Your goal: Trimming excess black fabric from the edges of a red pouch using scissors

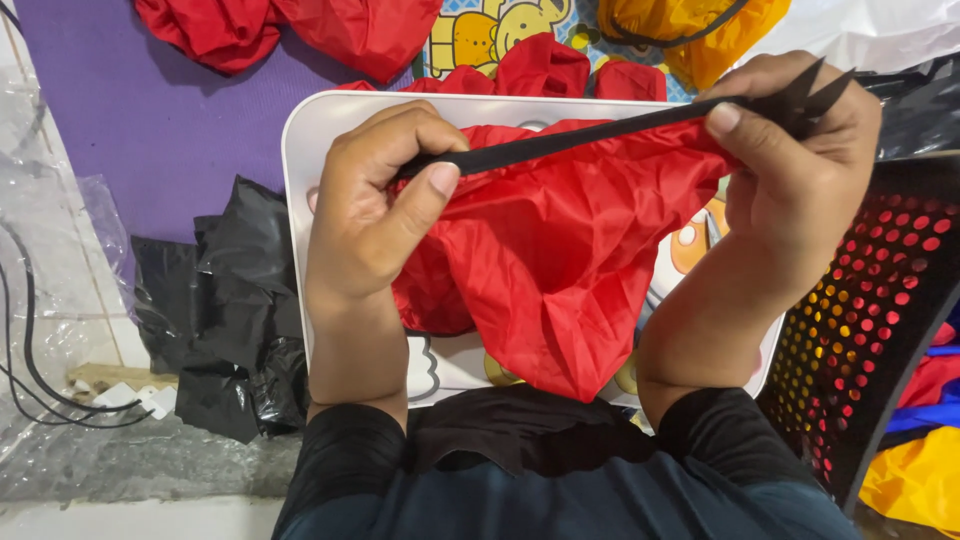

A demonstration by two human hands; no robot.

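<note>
At the centre of the frame, over a white tray (300, 150), the left hand (375, 215) and right hand (790, 170) are each pinching a black strap (570, 138), stretching it taut between them. A red cloth (560, 260) is hanging from the strap. A black basket (870, 300) is standing at right, a black bag (235, 310) at left.

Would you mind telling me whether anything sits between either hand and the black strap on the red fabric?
Nothing visible does. The left hand and the right hand both pinch the black strap directly, stretched taut between them, with the red fabric hanging below over the white tray.
</note>
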